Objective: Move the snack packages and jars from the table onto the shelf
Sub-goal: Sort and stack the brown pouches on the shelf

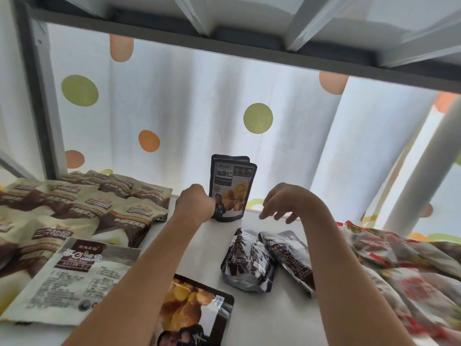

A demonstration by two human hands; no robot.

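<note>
Landmark: the standing chestnut pouch [232, 188], a dark pouch with yellow chestnuts printed on it. It stands upright near the back of the white shelf [252, 318], in front of the dotted curtain [199, 101].

Second pouch: another dark pouch top peeks out just behind the standing chestnut pouch, touching it.

Left hand [195, 202]: it is right at the left edge of the standing chestnut pouch. Its fingers are curled round that edge and hold the pouch up.

Right hand [284, 202]: it hangs in the air to the right of the standing chestnut pouch, near but not touching. Its fingers [268, 213] are loose, point down and hold nothing.

Long way of the pouch: up and down, with its bottom on the shelf.

Which hand is nearer: the left one, since it already has the pouch. The right one is a small gap away.

What the move needs, I think: the left fingers let go only when the pouch stands by itself. It may tip, so the right hand is close to catch it.

Other packs: two silver-black pouches [264, 258] lie flat in front of the standing chestnut pouch. Brown and cream nut bags [82, 208] lie to its left. Red wrapped bags [404, 270] lie to its right. A flat chestnut pouch [197, 310] lies nearest the person.
</note>
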